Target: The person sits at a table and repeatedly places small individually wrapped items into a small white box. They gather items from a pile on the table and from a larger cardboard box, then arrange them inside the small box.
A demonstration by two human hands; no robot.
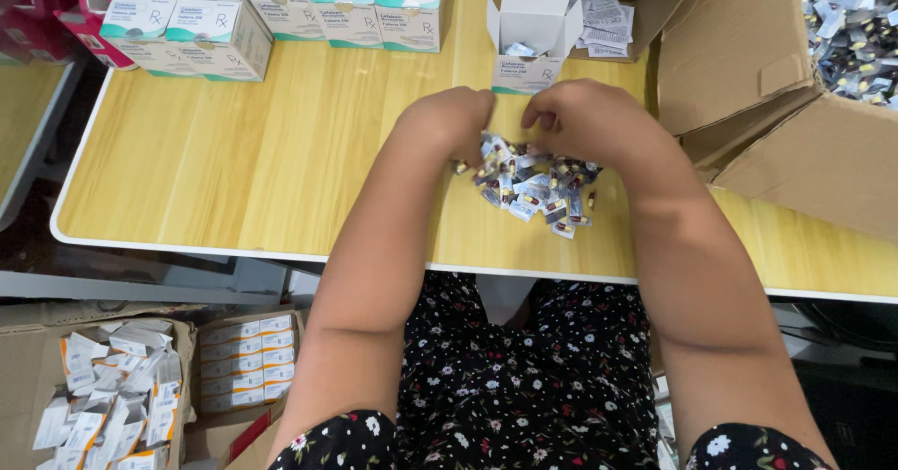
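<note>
Left hand (pixel 451 119) and right hand (pixel 582 122) each grip capsule strips (pixel 535 188) before one open carton (pixel 533 30)

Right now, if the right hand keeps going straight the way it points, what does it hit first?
The right hand points away from the body, over the pile of foil capsule packets. Straight ahead, it would likely meet the open white carton first; the gap between them is hard to judge.

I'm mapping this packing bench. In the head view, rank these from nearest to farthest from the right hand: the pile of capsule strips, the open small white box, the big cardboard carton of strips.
1. Pile of capsule strips: under the right hand, touching it.
2. Open small white box: just beyond, slightly left.
3. Big cardboard carton: off to the right, at the table's edge.
</note>
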